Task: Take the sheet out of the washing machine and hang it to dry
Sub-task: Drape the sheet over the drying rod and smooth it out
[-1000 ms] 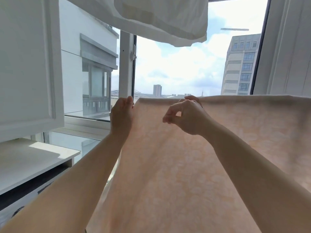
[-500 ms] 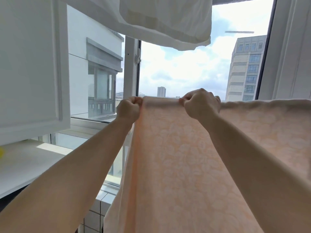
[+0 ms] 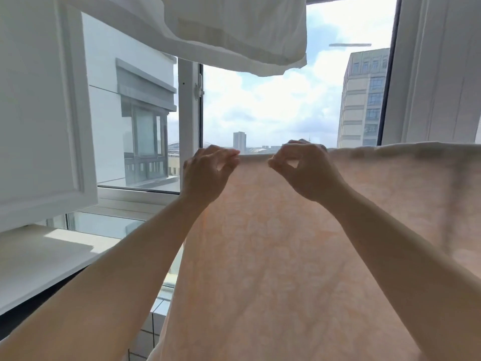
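A pale peach sheet (image 3: 273, 256) with a faint flower pattern hangs in front of me. Its straight top edge runs level from the middle to the right border, and whatever carries it is hidden by the fabric. My left hand (image 3: 208, 175) pinches the sheet's top left corner between thumb and fingertips. My right hand (image 3: 307, 173) pinches the top edge a short way to the right, thumb and forefinger closed in a ring, the other fingers curled over the edge. Both forearms reach up from below.
A white cloth (image 3: 234, 29) hangs overhead, just above my hands. A white cabinet door (image 3: 39, 113) stands at the left over a white worktop (image 3: 39, 259). Behind the sheet is a window frame (image 3: 188, 113); a white curtain (image 3: 437, 74) hangs at the right. Tiled wall (image 3: 148, 334) below.
Both hands have loosened from closed fists on the sheet's top edge to fingertip pinches. The sheet's top edge has stayed at about the same height and looks flatter.
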